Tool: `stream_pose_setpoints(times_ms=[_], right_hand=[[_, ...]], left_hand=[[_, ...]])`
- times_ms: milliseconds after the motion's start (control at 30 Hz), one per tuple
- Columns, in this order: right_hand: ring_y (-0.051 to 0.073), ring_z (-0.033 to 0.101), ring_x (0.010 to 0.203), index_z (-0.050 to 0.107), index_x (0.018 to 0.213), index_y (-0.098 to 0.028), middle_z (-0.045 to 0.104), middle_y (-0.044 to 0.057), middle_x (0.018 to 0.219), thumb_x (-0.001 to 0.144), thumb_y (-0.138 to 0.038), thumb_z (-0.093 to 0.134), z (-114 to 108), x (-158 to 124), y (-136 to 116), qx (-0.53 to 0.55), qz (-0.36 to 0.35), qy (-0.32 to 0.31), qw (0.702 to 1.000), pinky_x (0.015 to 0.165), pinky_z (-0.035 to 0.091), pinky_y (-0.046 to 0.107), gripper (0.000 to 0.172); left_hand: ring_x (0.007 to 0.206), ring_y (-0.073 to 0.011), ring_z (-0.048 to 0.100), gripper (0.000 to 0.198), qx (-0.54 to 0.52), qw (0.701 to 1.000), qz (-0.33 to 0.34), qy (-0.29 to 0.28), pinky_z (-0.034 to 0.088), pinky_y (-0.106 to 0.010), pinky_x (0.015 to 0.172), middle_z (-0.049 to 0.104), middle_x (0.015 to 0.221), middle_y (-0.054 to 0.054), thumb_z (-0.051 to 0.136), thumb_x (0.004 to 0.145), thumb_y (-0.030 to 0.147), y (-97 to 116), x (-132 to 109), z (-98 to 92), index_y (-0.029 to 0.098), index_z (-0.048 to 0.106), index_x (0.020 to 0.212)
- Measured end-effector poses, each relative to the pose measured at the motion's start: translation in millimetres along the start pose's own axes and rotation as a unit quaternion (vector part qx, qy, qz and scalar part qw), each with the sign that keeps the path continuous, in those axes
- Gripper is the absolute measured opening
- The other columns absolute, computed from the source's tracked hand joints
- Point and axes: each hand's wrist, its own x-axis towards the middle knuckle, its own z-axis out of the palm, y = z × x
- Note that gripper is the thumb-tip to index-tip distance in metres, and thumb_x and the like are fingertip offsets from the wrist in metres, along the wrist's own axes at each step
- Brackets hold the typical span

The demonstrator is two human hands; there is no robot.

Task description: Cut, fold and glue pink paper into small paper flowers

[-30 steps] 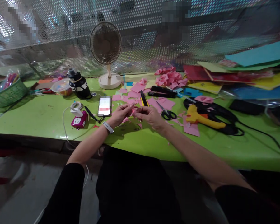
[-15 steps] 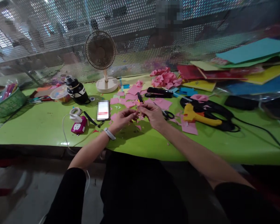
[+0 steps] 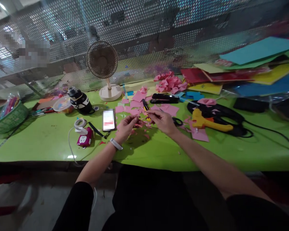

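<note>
My left hand [image 3: 126,127] and my right hand [image 3: 163,121] meet over the green table [image 3: 45,141], fingers pinched together around a small piece of pink paper [image 3: 140,122] held between them. Loose pink paper squares [image 3: 137,96] and scraps lie just beyond the hands. A yellow-black utility knife [image 3: 145,105] lies right behind my fingertips. Black-handled scissors [image 3: 177,121] rest just right of my right hand. A phone [image 3: 109,120] lies left of my left hand.
A yellow glue gun [image 3: 208,122] with black cable, a black stapler [image 3: 164,98], folded pink pieces [image 3: 170,81], stacked coloured sheets [image 3: 255,64], a small fan [image 3: 103,64], a black bottle [image 3: 80,101], a magenta gadget [image 3: 84,139] and a green basket [image 3: 7,117] stand around.
The camera view has tilted and shifted slightly. Both hands stayed together on the pink paper, moving a little farther over the table toward the utility knife.
</note>
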Motion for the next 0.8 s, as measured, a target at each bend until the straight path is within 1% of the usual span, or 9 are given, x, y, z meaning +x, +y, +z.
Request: stream_pose_setpoints(times_ms=[100,167,233,300,400,467,533,667,800], right_hand=[[0.013,0.062,0.054,0.078,0.111,-0.028,0.076,0.001,0.083,0.090,-0.047,0.067,-7.2,1.8,1.5,-0.051,-0.091,0.020,0.994,0.053,0.055,0.029,0.030],[0.014,0.064,0.054,0.075,0.116,-0.028,0.075,0.000,0.080,0.089,-0.047,0.069,-9.1,0.6,-0.5,-0.059,-0.106,0.020,0.992,0.055,0.057,0.030,0.034],[0.016,0.069,0.059,0.075,0.113,-0.025,0.076,0.002,0.078,0.089,-0.049,0.070,-8.3,-3.0,-3.0,-0.055,-0.089,-0.011,0.994,0.059,0.060,0.031,0.034],[0.017,0.072,0.062,0.076,0.103,-0.023,0.076,0.003,0.077,0.089,-0.050,0.071,-5.9,-7.9,-4.1,-0.048,-0.072,-0.050,0.995,0.061,0.061,0.031,0.031],[0.015,0.068,0.054,0.076,0.096,-0.024,0.075,0.002,0.074,0.090,-0.051,0.070,-2.1,-14.8,-3.1,-0.044,-0.069,-0.084,0.993,0.054,0.059,0.029,0.028],[0.012,0.063,0.047,0.077,0.098,-0.026,0.073,0.000,0.071,0.091,-0.052,0.069,-0.6,-17.5,-2.3,-0.046,-0.063,-0.088,0.993,0.047,0.054,0.026,0.028],[0.011,0.060,0.044,0.077,0.096,-0.025,0.072,-0.001,0.068,0.089,-0.055,0.069,0.0,-18.4,-2.5,-0.047,-0.051,-0.088,0.994,0.043,0.051,0.025,0.031],[0.011,0.059,0.042,0.076,0.091,-0.023,0.071,-0.001,0.067,0.084,-0.059,0.073,-0.8,-17.1,-3.3,-0.043,-0.021,-0.089,0.995,0.040,0.050,0.025,0.036],[0.011,0.057,0.040,0.075,0.086,-0.022,0.067,-0.002,0.059,0.081,-0.061,0.075,-3.6,-13.6,-1.3,-0.035,0.014,-0.090,0.995,0.039,0.048,0.025,0.039]], left_hand=[[0.073,-0.0105,0.068,0.040,-0.015,1.000,0.008,0.019,0.054,-0.026,0.072,0.072,0.084,-0.003,0.080,0.078,0.050,-0.2,3.3,-2.5,0.015,0.068,0.093],[0.073,-0.0106,0.067,0.038,-0.009,1.000,0.008,0.024,0.054,-0.026,0.071,0.072,0.083,-0.003,0.079,0.080,0.048,-0.5,4.7,-2.4,0.015,0.068,0.093],[0.073,-0.0106,0.067,0.035,0.008,1.000,0.008,0.012,0.054,-0.026,0.071,0.072,0.082,-0.003,0.079,0.081,0.046,-1.1,4.8,-1.0,0.015,0.068,0.093],[0.073,-0.0105,0.068,0.034,0.027,0.999,0.016,-0.015,0.054,-0.026,0.071,0.073,0.084,-0.003,0.077,0.083,0.046,-2.3,3.9,1.0,0.015,0.068,0.094],[0.073,-0.0106,0.067,0.032,0.033,0.998,0.045,-0.039,0.055,-0.026,0.073,0.072,0.086,-0.004,0.075,0.085,0.044,-5.8,2.7,3.5,0.015,0.069,0.098],[0.073,-0.0103,0.067,0.031,0.031,0.996,0.063,-0.049,0.055,-0.026,0.073,0.072,0.087,-0.004,0.075,0.086,0.043,-8.3,2.5,4.6,0.015,0.069,0.099],[0.072,-0.0102,0.067,0.032,0.029,0.995,0.073,-0.061,0.055,-0.026,0.072,0.071,0.087,-0.004,0.074,0.086,0.044,-9.9,2.5,5.3,0.015,0.069,0.099],[0.074,-0.0113,0.067,0.034,0.032,0.993,0.084,-0.079,0.055,-0.026,0.072,0.072,0.087,-0.004,0.075,0.085,0.045,-9.7,2.5,5.4,0.015,0.069,0.100],[0.074,-0.0122,0.067,0.030,0.035,0.992,0.084,-0.090,0.055,-0.028,0.072,0.072,0.086,-0.006,0.074,0.086,0.042,-9.1,2.9,5.4,0.015,0.070,0.100]])
